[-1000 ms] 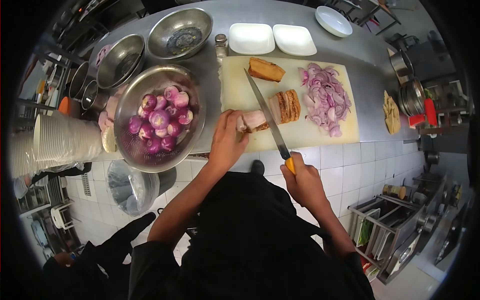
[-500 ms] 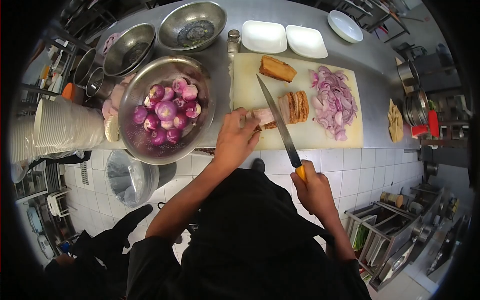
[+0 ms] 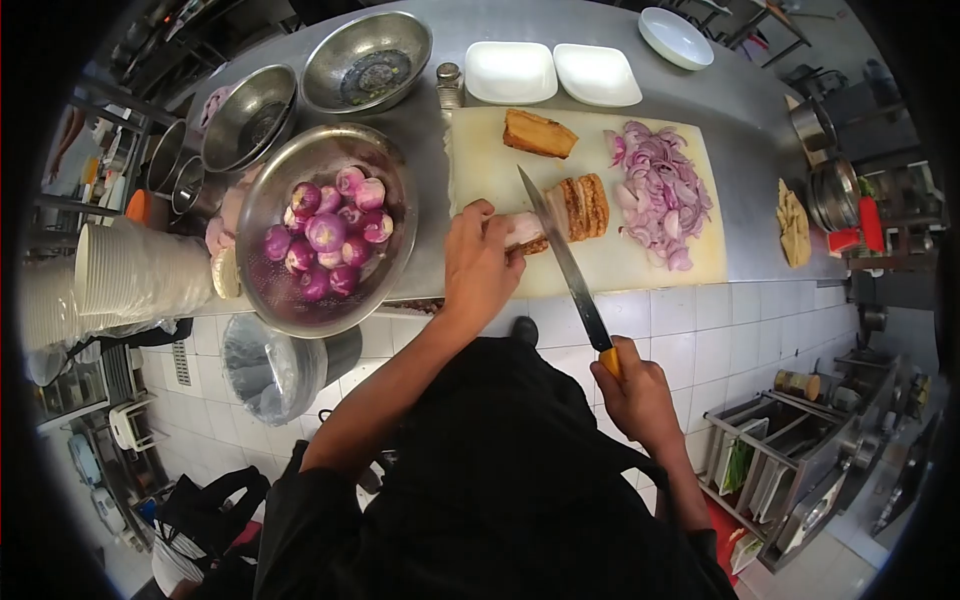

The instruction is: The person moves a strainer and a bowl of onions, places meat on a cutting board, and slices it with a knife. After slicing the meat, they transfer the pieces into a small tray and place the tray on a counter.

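On the white cutting board (image 3: 480,150), my left hand (image 3: 480,265) curls its fingers over the near-left end of a piece of pork belly (image 3: 522,232). My right hand (image 3: 640,395) grips the yellow handle of a long knife (image 3: 572,268). Its blade lies across the meat, between the held piece and several cut pork slices (image 3: 583,208) leaning together on the right. A browned pork chunk (image 3: 540,134) rests farther back on the board. Sliced red onion (image 3: 662,200) is heaped along the board's right side.
Left of the board stands a perforated steel colander (image 3: 392,255) of peeled red onions (image 3: 326,232). Behind are steel bowls (image 3: 412,40), white dishes (image 3: 510,72) and a shaker (image 3: 449,84). Stacked containers (image 3: 150,270) sit far left, a cloth (image 3: 792,225) far right. A lined bin (image 3: 270,370) stands below.
The camera view has shifted slightly. My right hand and the knife have moved a little toward me, with the blade still across the pork. The person at lower left has moved.
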Demonstrator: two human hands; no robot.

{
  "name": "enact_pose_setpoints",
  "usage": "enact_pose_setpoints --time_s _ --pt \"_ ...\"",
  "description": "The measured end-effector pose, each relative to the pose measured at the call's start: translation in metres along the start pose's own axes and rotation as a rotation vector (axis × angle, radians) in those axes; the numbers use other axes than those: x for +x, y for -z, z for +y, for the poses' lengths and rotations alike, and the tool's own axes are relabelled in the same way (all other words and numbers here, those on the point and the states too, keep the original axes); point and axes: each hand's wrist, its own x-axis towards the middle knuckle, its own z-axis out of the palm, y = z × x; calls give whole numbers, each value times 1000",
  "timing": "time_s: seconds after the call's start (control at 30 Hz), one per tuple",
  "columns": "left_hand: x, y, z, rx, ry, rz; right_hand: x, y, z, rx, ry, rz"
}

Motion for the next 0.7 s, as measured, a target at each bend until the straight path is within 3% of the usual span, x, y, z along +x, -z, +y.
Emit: enact_pose_setpoints --time_s 0.1,0.3,0.5,0.7 --pt "-4 7 8 -14 19 24 -3 4 -2 19 -13 -22" --pt "-37 17 2 -185 313 -26 -17 8 2 40 -5 -51" --pt "-29 0 -7 -114 248 49 -24 10 4 8 -1 -68" --pt "-31 0 -14 -232 237 36 -29 8 9 10 -7 -81"
